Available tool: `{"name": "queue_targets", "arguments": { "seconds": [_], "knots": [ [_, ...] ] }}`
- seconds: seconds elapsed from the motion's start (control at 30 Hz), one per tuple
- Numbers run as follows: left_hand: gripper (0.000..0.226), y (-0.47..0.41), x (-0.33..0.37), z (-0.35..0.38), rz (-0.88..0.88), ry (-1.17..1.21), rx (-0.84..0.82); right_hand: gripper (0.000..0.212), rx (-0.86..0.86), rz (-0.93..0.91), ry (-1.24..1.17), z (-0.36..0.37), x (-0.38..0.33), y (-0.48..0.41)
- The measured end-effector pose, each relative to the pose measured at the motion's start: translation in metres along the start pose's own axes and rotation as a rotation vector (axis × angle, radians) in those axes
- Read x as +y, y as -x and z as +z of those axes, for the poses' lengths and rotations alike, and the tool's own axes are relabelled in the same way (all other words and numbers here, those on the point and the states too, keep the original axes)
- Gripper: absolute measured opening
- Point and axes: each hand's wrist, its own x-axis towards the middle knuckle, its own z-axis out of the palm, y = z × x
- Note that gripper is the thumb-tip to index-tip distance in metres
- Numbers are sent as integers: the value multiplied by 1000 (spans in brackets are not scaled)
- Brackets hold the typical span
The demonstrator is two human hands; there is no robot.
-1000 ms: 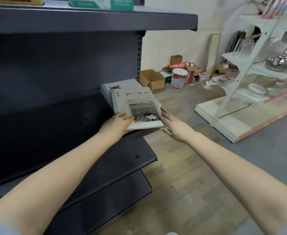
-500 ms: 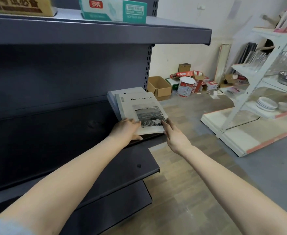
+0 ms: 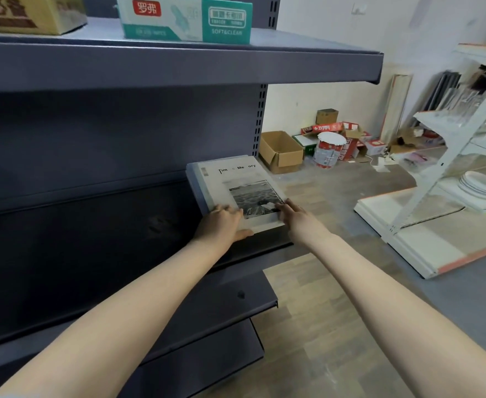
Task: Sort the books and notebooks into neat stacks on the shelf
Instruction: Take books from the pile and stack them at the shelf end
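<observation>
1. Books (image 3: 236,182): I see one flat stack of at least two at the right end of the middle shelf (image 3: 264,242). The top cover faces up.
2. A sliver of the lower book shows along the stack's 9 o'clock side. Otherwise the edges look close to flush.
3. My left hand (image 3: 221,222) sits at the stack's 7 o'clock corner, fingers on the cover and thumb along the near edge. I cannot tell whether it pinches or only presses.
4. My right hand (image 3: 296,216) lies at 5 o'clock, fingers straight and flat on the cover, gripping nothing.
5. I judge this stack nearly finished, with only a last squaring nudge left.
6. No other books or notebooks show from here, so I cannot say how many remain. Boxes (image 3: 184,20) sit on the shelf above, at 12 o'clock.
</observation>
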Motion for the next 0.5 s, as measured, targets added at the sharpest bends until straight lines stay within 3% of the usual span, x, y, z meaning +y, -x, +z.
{"name": "queue_targets", "arguments": {
  "seconds": [0.3,0.5],
  "knots": [
    [63,-13,-11,-4,27,-68,69,56,2,-36,-159,-12,3,-22],
    [64,-17,-16,-2,59,-104,57,50,-7,-69,-77,-21,0,-24]
  ]
}}
